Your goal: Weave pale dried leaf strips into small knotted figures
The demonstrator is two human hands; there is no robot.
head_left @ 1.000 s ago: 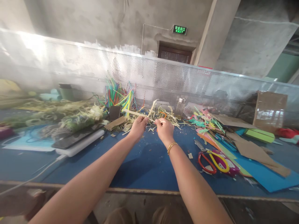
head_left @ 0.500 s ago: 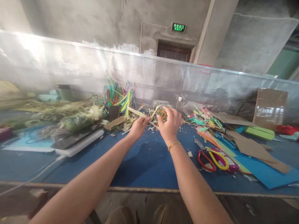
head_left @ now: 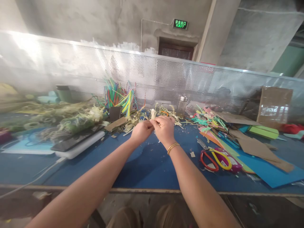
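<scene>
My left hand (head_left: 142, 133) and my right hand (head_left: 164, 129) meet over the middle of the blue table, fingertips touching. Both are closed in a pinch on a pale cream strip (head_left: 153, 113), whose end sticks up above the fingers. The rest of the strip is hidden by the hands. A gold chain bracelet (head_left: 173, 148) circles my right wrist. Just beyond the hands lies a heap of pale shreds and coloured scraps (head_left: 133, 122). To the right of my right arm are scissors (head_left: 215, 158) with one red and one yellow handle.
Colourful pipe cleaners (head_left: 118, 96) stand behind a dark phone-like object (head_left: 115, 113). A glass bottle (head_left: 182, 104) is at the back. Left lie a white power bank-like block (head_left: 80, 145) with a cable and tangled greenish fibres (head_left: 76, 122). Right are blue paper (head_left: 268, 172) and cardboard (head_left: 256, 147).
My right hand has moved left and its fingers have closed, meeting my left hand. The strip, which slanted out to the left before, now points up between the hands.
</scene>
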